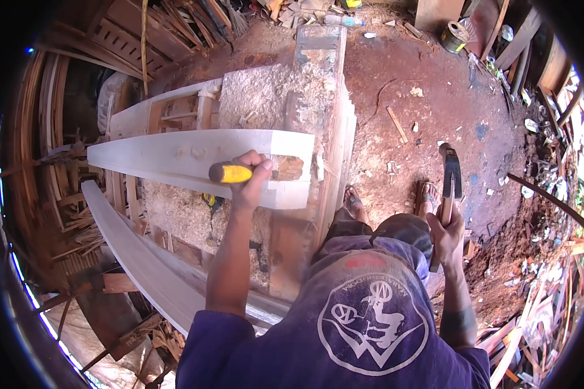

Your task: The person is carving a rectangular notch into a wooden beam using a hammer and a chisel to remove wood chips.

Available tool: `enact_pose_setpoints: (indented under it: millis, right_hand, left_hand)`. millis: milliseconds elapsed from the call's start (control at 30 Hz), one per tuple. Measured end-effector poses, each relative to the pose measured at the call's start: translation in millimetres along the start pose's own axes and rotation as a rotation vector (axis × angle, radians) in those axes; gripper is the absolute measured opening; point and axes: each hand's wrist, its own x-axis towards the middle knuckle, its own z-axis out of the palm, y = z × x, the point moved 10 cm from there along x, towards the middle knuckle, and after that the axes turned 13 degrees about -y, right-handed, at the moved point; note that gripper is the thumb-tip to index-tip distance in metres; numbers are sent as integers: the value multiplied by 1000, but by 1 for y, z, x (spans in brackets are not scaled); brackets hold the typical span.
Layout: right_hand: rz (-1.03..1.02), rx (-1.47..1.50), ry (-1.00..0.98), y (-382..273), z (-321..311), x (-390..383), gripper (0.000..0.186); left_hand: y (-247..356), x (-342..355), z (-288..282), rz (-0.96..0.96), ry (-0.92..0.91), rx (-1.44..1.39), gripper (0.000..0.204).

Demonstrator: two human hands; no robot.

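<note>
My left hand is closed on a chisel with a yellow, dark-capped handle, held at a rough notch near the squared end of a pale wooden beam. The blade is largely hidden behind my fingers. My right hand grips a claw hammer by its wooden handle, out to the right of the beam and over the dirt floor. The beam lies across a workbench coated in sawdust.
Long curved boards lie at the lower left. A tape measure is under the beam. Stacked timber lines the left side. A can, a plastic bottle and wood scraps lie around. My bare feet stand right of the bench.
</note>
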Motion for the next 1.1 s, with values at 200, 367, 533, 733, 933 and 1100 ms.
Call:
enact_pose_setpoints:
  millis: [200, 367, 533, 733, 933, 1100]
  right_hand:
    - [59, -230, -86, -37, 8, 16, 19]
    - [-227, -463, -176, -112, 36, 40, 12]
    - [-753, -727, -284, -278, 86, 37, 14]
    - [-982, -890, -489, -319, 163, -6, 26]
    - [-1122, -1113, -364, -347, 148, -15, 29]
    - [-1020, -873, -470, -327, 158, -20, 22]
  left_hand:
    - [15, 6, 12, -4, -80, 195, 33]
    - [10, 10, 9, -37, -117, 204, 29]
    - [6, -3, -3, -46, -30, 237, 26]
    - [-25, -25, -9, -18, 397, 5, 18]
    - [-20, -16, -8, -43, 223, 101, 14]
    - [1, 1, 7, -14, -10, 256, 14]
